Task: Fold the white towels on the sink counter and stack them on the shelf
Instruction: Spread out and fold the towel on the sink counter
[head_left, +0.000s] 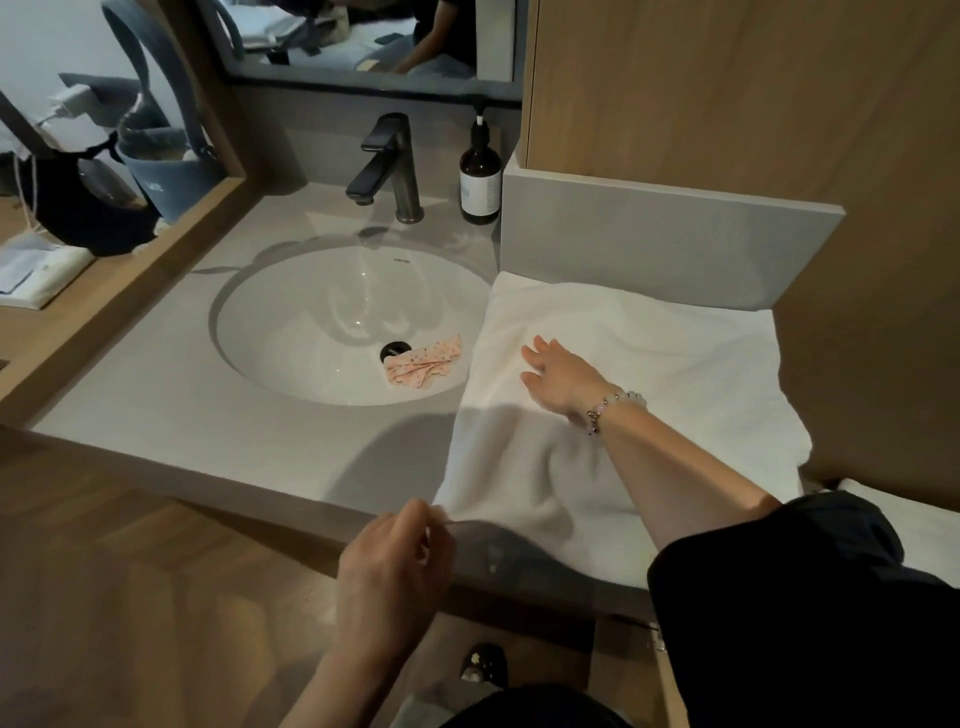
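White terry towel (675, 353) lies spread on grey stone table (208, 415), right of oval white basin (311, 338), near end draped over front edge. Right hand (558, 376) flat, fingers spread, presses towel middle, likely anchoring cloth. Left hand (389, 561) grip: pinches near-left corner, probably tensioning to smooth before folding. Long axis seems front-to-back, far end at back wall.

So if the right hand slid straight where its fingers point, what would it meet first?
The right hand lies flat on the white cloth towel. Going straight, it would probably slide off the towel's far-left edge onto the rim of the round white sink basin, with the dark metal tap beyond.
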